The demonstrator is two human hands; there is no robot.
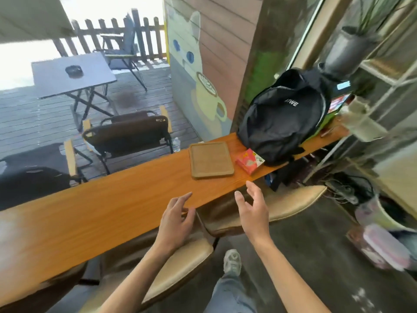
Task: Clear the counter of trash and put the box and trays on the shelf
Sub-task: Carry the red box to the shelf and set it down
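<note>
**Both hands out, tray and box waiting on the counter**

We came at the long wooden counter [112, 213] with both hands empty. Our left hand [177, 219] hung over its near edge, fingers loosely spread; our right hand [253, 208] was raised just past that edge, palm turned inward and fingers wide. Neither touched anything. The brown tray [211, 159] lay flat toward the counter's right end, reaching almost to the far edge. Whether it was one tray or a stack, we could not tell. The red box [250, 163] sat just beside it on the right, near the front edge and hard against a black backpack [282, 116] that filled the end of the counter. We saw no loose trash on the bare wood. Wire shelves [383, 77] stood to the right.

The next reach, we judged, called for a hand on each long side of the tray, lifting it level. The box looked best taken from its open near side, so the backpack would not be dragged along.
</note>
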